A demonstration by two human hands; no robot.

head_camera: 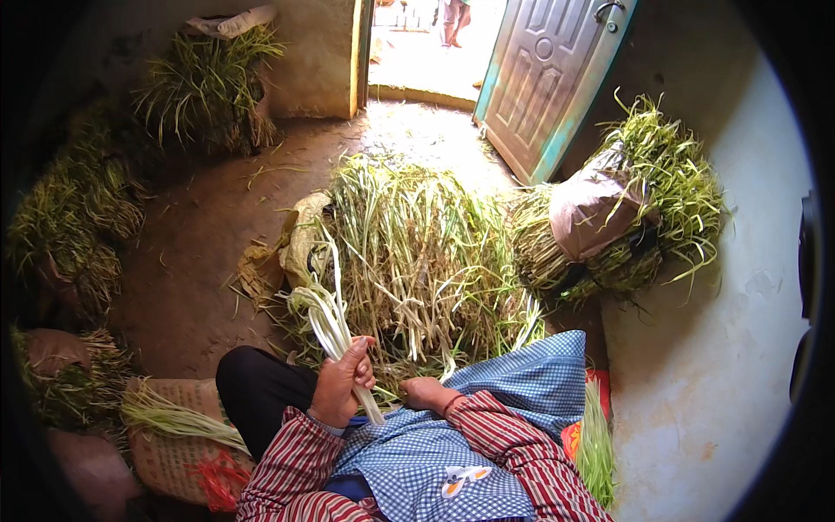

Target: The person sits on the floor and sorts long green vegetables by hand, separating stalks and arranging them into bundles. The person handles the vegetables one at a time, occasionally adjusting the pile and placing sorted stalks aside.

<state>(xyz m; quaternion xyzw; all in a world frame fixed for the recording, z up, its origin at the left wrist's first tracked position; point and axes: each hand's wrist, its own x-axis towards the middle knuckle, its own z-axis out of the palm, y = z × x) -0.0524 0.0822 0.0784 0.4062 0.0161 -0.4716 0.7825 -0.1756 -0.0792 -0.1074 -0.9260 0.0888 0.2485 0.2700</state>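
My left hand is wrapped around a small bunch of pale, white-green stalks, held upright and leaning left above my lap. The stalks' lower ends stick out below the fist. My right hand is low at the near edge of a large heap of long leafy green stalks. Its fingers are curled and partly hidden, so I cannot tell whether a stalk is between them. The heap lies before my knees, with greener tips at the far side and brownish, drier parts nearer me. A blue checked apron covers my lap.
A tied bundle leans by the right wall near an open door. More bundles stand along the left. Pale stalks lie on a woven sack beside red plastic strips. Green stalks lie at my right. A person stands outside.
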